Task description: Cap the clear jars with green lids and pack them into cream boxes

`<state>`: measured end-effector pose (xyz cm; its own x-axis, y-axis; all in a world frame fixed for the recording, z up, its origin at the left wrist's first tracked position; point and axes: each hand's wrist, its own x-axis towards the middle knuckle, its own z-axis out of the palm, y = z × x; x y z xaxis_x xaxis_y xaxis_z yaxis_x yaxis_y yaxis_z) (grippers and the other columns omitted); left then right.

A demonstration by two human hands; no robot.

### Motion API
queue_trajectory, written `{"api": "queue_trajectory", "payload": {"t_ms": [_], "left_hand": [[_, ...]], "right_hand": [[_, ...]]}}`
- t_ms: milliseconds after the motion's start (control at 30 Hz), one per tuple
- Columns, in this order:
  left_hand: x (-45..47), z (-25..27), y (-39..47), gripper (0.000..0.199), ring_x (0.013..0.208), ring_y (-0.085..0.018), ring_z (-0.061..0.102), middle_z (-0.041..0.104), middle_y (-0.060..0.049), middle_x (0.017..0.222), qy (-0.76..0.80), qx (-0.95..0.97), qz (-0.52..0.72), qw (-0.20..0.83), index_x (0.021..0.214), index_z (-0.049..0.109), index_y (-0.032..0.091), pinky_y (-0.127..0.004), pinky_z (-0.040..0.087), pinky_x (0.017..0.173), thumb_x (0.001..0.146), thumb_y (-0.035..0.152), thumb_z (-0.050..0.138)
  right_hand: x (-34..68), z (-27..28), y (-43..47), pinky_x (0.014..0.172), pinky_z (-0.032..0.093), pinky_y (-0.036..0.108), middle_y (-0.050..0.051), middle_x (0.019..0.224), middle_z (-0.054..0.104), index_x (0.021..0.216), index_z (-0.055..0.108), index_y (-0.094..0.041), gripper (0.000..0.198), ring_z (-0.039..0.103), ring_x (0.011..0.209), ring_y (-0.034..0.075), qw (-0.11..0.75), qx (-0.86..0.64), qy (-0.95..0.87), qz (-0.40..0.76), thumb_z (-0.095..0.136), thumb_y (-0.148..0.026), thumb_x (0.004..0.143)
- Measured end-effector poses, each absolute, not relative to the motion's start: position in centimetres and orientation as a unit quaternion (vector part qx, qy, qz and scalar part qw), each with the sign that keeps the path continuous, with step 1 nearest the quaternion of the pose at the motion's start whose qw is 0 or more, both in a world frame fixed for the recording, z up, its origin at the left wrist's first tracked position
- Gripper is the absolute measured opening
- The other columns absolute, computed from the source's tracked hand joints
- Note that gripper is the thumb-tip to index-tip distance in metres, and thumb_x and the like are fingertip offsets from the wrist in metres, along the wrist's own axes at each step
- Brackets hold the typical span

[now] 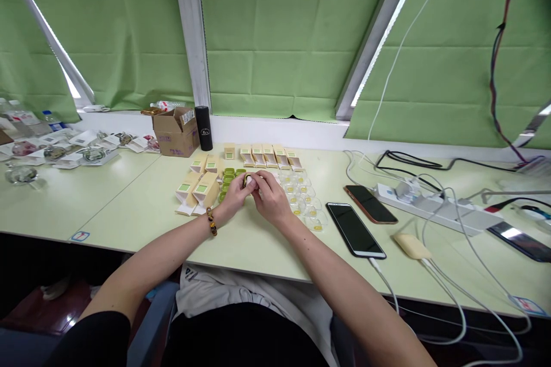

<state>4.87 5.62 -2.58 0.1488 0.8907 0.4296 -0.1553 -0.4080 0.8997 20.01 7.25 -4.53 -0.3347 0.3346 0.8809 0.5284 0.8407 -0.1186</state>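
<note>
My left hand (235, 195) and my right hand (269, 198) meet above the pale green table (129, 206), both pinching one small round dark-and-green item (248, 179). A bead bracelet (211, 221) circles my left wrist. Just behind my hands lie several small green pieces (229, 175). Several cream boxes (263, 155) with green labels stand in a row further back, and more boxes (196, 190) lie at the left. Several clear plastic shells (303, 198) sit right of my right hand.
A cardboard box (176, 132) and a black cylinder (204, 128) stand at the back. Two phones (355, 229) (370, 204), a power strip (430, 202) and white cables (451, 281) fill the right side. Packaged items (64, 149) lie at the far left.
</note>
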Motion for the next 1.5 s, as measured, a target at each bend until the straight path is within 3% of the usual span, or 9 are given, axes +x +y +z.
{"api": "queue_trajectory", "payload": {"t_ms": [200,433,567,733,933,1300,1500], "left_hand": [[4.8,-2.6,5.8,0.060,0.080,-0.017,0.060,0.066,-0.004,0.082,0.297,0.608,0.582,0.451,0.111,0.070,0.015,-0.028,0.051,0.073,0.084,0.068,0.081],[4.5,-3.7,7.0,0.064,0.073,-0.013,0.059,0.064,-0.003,0.078,0.297,0.588,0.561,0.500,0.090,0.066,0.015,-0.026,0.049,0.068,0.082,0.078,0.076],[4.2,-4.1,7.8,0.066,0.080,-0.017,0.065,0.070,-0.007,0.088,0.286,0.570,0.566,0.522,0.101,0.071,0.017,-0.029,0.053,0.072,0.091,0.081,0.061],[3.7,-3.6,7.7,0.054,0.110,-0.022,0.068,0.073,-0.010,0.120,0.286,0.604,0.579,0.467,0.127,0.069,0.020,-0.032,0.055,0.092,0.095,0.063,0.070],[3.9,-3.3,7.1,0.051,0.119,-0.023,0.065,0.067,-0.011,0.134,0.281,0.641,0.578,0.419,0.139,0.060,0.022,-0.035,0.052,0.099,0.103,0.059,0.060],[3.9,-4.0,7.1,0.047,0.130,-0.026,0.060,0.062,-0.012,0.141,0.311,0.694,0.573,0.306,0.143,0.054,0.027,-0.037,0.051,0.099,0.099,0.033,0.070],[3.7,-3.5,6.0,0.056,0.132,-0.029,0.057,0.060,-0.012,0.143,0.340,0.763,0.535,0.128,0.144,0.054,0.027,-0.045,0.052,0.107,0.093,0.015,0.070]], "right_hand": [[20.2,-4.6,7.3,0.101,0.064,0.049,0.019,0.135,0.066,0.152,0.053,-0.021,0.048,0.067,0.126,0.031,0.537,-0.282,-0.790,-0.086,0.053,-0.022,0.104],[20.4,-4.8,7.7,0.094,0.063,0.049,0.014,0.127,0.070,0.136,0.063,-0.025,0.043,0.065,0.118,0.032,0.553,-0.306,-0.775,0.000,0.070,-0.028,0.094],[20.3,-4.6,7.8,0.092,0.062,0.046,0.013,0.128,0.070,0.132,0.066,-0.025,0.040,0.065,0.118,0.030,0.580,-0.299,-0.752,0.088,0.073,-0.030,0.092],[20.1,-4.1,7.6,0.105,0.058,0.045,0.011,0.132,0.067,0.133,0.068,-0.027,0.041,0.066,0.122,0.027,0.611,-0.275,-0.701,0.246,0.074,-0.039,0.094],[19.7,-4.2,7.9,0.098,0.062,0.042,0.011,0.130,0.068,0.140,0.063,-0.029,0.064,0.070,0.116,0.027,0.618,-0.249,-0.626,0.404,0.084,-0.052,0.085],[19.9,-3.6,7.4,0.094,0.063,0.040,0.007,0.125,0.064,0.141,0.057,-0.030,0.072,0.071,0.107,0.023,0.642,-0.261,-0.596,0.404,0.089,-0.049,0.079],[20.0,-3.5,7.2,0.091,0.059,0.040,0.008,0.117,0.071,0.142,0.056,-0.028,0.070,0.069,0.103,0.024,0.643,-0.291,-0.619,0.345,0.088,-0.042,0.081]]}}
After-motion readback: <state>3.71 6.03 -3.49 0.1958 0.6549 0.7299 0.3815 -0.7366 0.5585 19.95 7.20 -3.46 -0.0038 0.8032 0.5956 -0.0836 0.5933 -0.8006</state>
